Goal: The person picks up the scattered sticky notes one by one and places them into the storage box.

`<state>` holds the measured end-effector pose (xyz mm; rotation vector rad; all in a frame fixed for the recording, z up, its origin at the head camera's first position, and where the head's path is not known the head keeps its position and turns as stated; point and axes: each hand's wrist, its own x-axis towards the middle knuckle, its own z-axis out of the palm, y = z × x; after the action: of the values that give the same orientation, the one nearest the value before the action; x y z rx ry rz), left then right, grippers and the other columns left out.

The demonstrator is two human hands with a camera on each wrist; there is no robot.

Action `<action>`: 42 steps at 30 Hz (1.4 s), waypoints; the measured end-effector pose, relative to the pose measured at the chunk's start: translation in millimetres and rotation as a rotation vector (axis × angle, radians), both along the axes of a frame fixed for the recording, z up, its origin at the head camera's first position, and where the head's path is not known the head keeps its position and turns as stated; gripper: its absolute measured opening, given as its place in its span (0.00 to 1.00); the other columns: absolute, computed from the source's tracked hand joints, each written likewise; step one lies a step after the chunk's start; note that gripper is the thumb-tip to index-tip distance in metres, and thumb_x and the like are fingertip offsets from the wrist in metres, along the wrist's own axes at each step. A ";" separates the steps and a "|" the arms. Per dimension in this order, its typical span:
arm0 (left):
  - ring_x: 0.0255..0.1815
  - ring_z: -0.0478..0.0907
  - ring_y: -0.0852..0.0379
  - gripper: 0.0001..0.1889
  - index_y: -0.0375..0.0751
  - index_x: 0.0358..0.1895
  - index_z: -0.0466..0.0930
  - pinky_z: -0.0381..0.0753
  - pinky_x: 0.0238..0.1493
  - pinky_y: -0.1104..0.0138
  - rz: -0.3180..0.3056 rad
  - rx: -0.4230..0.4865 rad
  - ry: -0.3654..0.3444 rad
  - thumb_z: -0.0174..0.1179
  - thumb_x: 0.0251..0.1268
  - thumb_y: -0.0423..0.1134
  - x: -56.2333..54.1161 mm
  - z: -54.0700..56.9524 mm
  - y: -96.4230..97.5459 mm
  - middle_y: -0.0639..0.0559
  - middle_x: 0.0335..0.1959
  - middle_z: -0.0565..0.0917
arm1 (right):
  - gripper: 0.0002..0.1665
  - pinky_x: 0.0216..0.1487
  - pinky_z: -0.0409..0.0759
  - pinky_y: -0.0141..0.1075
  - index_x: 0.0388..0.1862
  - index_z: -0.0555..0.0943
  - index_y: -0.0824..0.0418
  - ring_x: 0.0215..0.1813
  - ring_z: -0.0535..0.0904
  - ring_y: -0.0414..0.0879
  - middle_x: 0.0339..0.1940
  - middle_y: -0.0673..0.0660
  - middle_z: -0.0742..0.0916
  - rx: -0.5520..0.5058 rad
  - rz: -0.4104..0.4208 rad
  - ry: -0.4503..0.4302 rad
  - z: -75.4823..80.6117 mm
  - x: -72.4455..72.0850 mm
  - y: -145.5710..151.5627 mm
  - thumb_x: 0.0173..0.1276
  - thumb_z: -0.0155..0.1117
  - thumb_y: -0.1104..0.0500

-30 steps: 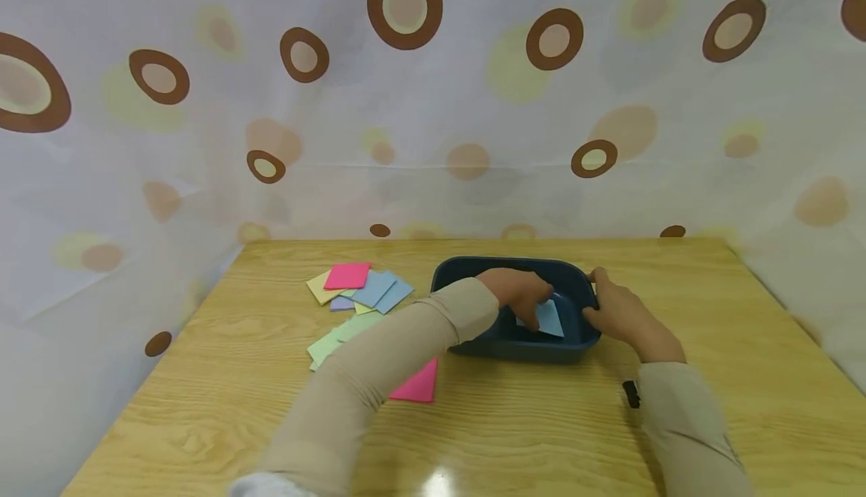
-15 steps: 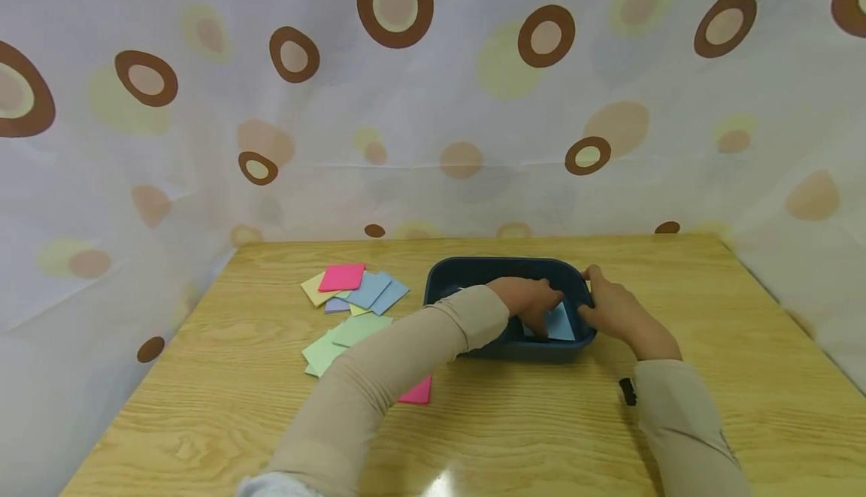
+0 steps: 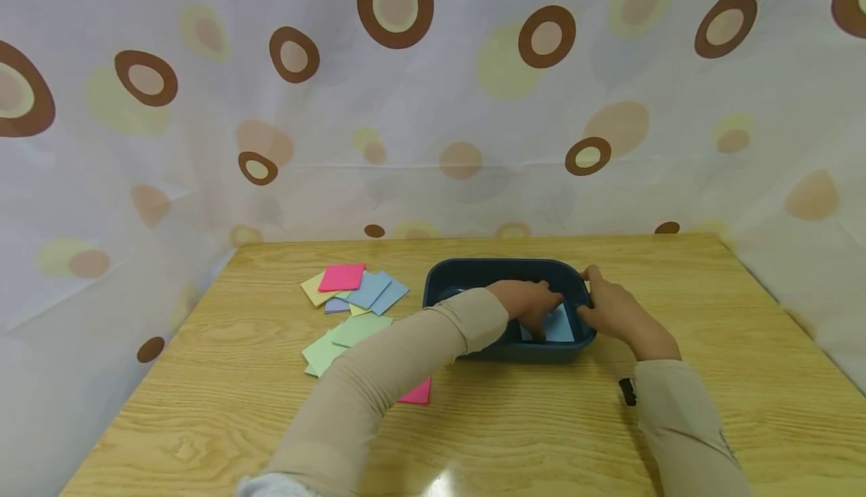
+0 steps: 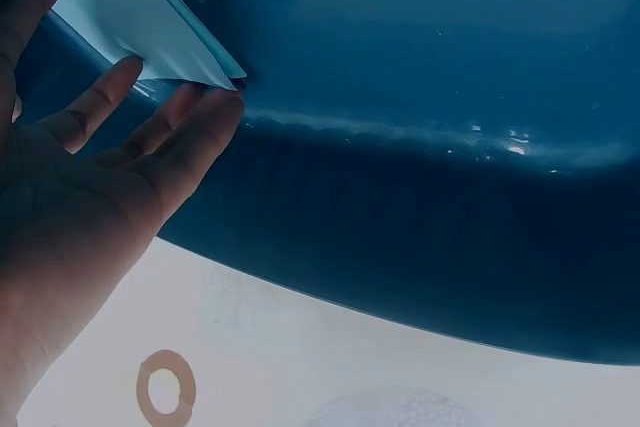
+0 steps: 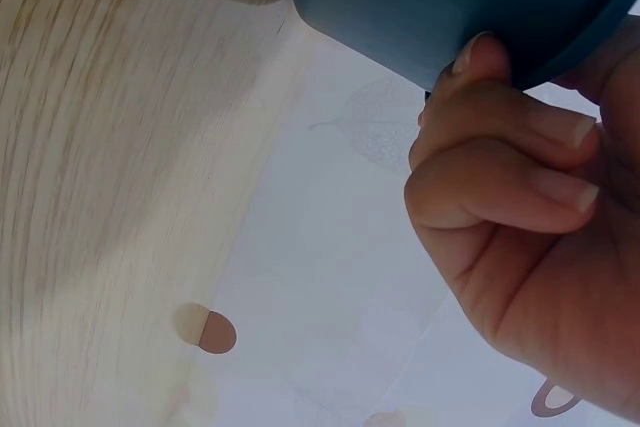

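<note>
My left hand [image 3: 528,303] reaches down into a dark blue plastic bin [image 3: 528,353]. Light blue sticky notes [image 3: 558,325] lie on the bin's floor at its right end. Seen from the left wrist, fairly straight, spread fingers [image 4: 200,137] touch the edges of the small stack of paper squares [image 4: 140,22], whose lower edge lifts a little. My right hand [image 3: 622,313] grips the bin's right end by the rim. In the right wrist view, its curled fingers [image 5: 500,117] lie against the outer wall, with the thumb on the far side of the rim.
Pink, yellow, blue and purple sticky notes [image 3: 365,290] lie overlapped on the wooden table [image 3: 514,437], left of the bin. Closer in are green ones [image 3: 328,346] and a pink one [image 3: 418,392], partly under the left sleeve. A patterned curtain [image 3: 433,106] rises behind.
My left hand has moved slightly right and lower inside the bin, and the blue sticky notes now lie flatter on its floor. The right hand keeps its grip. The head view has shifted slightly.
</note>
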<state>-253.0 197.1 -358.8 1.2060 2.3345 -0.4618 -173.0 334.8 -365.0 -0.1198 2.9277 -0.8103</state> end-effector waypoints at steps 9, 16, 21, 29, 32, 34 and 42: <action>0.70 0.60 0.54 0.41 0.58 0.75 0.52 0.64 0.65 0.64 -0.014 0.007 0.040 0.59 0.61 0.61 0.1 -0.5 -6.8 0.55 0.72 0.59 | 0.30 0.24 0.66 0.38 0.63 0.54 0.76 0.21 0.68 0.46 0.22 0.57 0.74 -0.012 0.006 -0.005 -0.3 -0.5 -5.5 0.69 0.54 0.65; 0.70 0.60 0.54 0.44 0.57 0.76 0.51 0.64 0.64 0.65 -0.034 0.031 0.071 0.58 0.60 0.65 -1.4 0.4 -15.5 0.54 0.73 0.57 | 0.30 0.25 0.68 0.39 0.62 0.54 0.77 0.23 0.70 0.48 0.23 0.59 0.75 -0.012 0.006 -0.029 -3.3 2.1 -8.4 0.68 0.54 0.66; 0.68 0.63 0.55 0.41 0.53 0.75 0.54 0.67 0.62 0.66 -0.073 0.114 0.067 0.58 0.61 0.62 -0.3 13.3 -35.1 0.52 0.71 0.61 | 0.30 0.29 0.71 0.41 0.62 0.55 0.77 0.27 0.73 0.50 0.28 0.63 0.79 0.004 0.003 -0.024 -4.9 1.2 -9.1 0.67 0.55 0.66; 0.60 0.70 0.55 0.36 0.40 0.69 0.62 0.70 0.59 0.67 -0.023 0.423 0.060 0.63 0.63 0.53 5.1 56.7 -111.4 0.46 0.64 0.67 | 0.30 0.25 0.67 0.39 0.62 0.54 0.78 0.23 0.70 0.48 0.25 0.61 0.78 0.001 0.001 0.009 -4.3 1.3 -3.3 0.67 0.54 0.66; 0.54 0.72 0.53 0.30 0.36 0.61 0.67 0.71 0.56 0.65 0.027 0.509 0.090 0.64 0.63 0.50 7.5 68.6 -149.6 0.44 0.57 0.71 | 0.31 0.25 0.67 0.39 0.62 0.53 0.78 0.22 0.69 0.47 0.24 0.60 0.77 0.000 0.000 0.002 -3.0 0.8 -1.1 0.67 0.53 0.66; 0.50 0.73 0.51 0.26 0.33 0.56 0.69 0.73 0.53 0.63 0.078 0.534 0.098 0.65 0.63 0.47 10.4 73.3 -173.9 0.42 0.52 0.72 | 0.32 0.25 0.67 0.39 0.63 0.52 0.78 0.23 0.69 0.47 0.25 0.61 0.77 -0.002 -0.002 -0.010 -2.5 0.1 -0.5 0.67 0.53 0.66; 0.44 0.76 0.51 0.19 0.31 0.47 0.79 0.76 0.46 0.64 0.147 0.408 0.073 0.70 0.58 0.40 31.9 50.7 -229.0 0.44 0.44 0.78 | 0.33 0.29 0.71 0.41 0.64 0.52 0.78 0.28 0.73 0.50 0.36 0.71 0.81 0.002 -0.002 -0.026 0.5 -1.9 -2.1 0.68 0.53 0.65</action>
<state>-221.1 -31.9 -308.1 1.1918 2.6411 0.0261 -174.9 332.7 -364.5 -0.1053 2.9042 -0.8034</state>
